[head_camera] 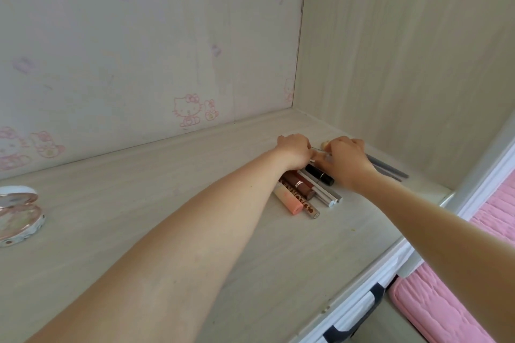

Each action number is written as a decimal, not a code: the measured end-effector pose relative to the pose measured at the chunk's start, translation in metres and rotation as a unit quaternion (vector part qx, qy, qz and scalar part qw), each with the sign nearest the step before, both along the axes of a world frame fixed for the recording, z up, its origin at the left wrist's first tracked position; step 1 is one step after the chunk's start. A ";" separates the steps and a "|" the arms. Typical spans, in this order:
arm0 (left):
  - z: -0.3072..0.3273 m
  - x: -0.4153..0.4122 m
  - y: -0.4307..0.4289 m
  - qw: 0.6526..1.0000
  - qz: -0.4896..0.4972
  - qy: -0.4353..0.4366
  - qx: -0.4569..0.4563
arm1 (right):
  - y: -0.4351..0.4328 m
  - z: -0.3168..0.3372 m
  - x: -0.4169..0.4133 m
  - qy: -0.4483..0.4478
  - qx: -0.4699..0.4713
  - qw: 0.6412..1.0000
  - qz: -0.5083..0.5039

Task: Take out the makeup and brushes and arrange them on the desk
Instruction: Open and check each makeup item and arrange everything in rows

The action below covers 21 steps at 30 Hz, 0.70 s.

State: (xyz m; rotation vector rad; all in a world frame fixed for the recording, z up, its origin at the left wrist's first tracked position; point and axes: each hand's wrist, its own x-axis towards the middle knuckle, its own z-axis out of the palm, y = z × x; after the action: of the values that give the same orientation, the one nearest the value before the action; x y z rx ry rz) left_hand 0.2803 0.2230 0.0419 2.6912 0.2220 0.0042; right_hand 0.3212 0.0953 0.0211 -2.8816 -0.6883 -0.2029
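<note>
While my hands meet at the far right of the desk [125, 175], my right hand [348, 161] curls round the grey-handled brushes [390, 168] just beside the makeup tubes [306, 192]. I cannot tell whether my left hand [294, 150] holds anything. The open compact [19, 211] lies well apart.

Tops of the pink, brown and black makeup tubes [299, 189]: under my left hand [294, 150]. Slim grey brush handles [390, 167]: heads behind my right hand [348, 160] (grips unreadable). Round white compact [19, 211]: cut by left edge.
</note>
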 end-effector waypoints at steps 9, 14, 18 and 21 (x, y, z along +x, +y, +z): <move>0.010 -0.015 -0.008 0.948 0.066 -0.152 -0.271 | -0.011 0.018 -0.033 -0.012 0.231 0.973 0.019; 0.024 -0.046 0.002 0.895 0.104 -0.194 -0.389 | -0.008 0.032 -0.060 -0.038 0.288 0.955 0.062; 0.033 -0.086 0.011 0.839 0.094 -0.179 -0.505 | -0.002 0.038 -0.088 -0.049 0.285 0.953 0.094; 0.041 -0.125 0.018 0.792 0.088 -0.165 -0.581 | 0.004 0.043 -0.114 -0.073 0.285 0.948 0.120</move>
State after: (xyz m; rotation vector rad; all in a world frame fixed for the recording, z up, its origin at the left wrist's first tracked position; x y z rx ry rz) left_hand 0.1549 0.2414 0.0832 1.3899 0.2493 0.2927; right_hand 0.2076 0.0997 0.0643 -2.2275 -0.8348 -0.4939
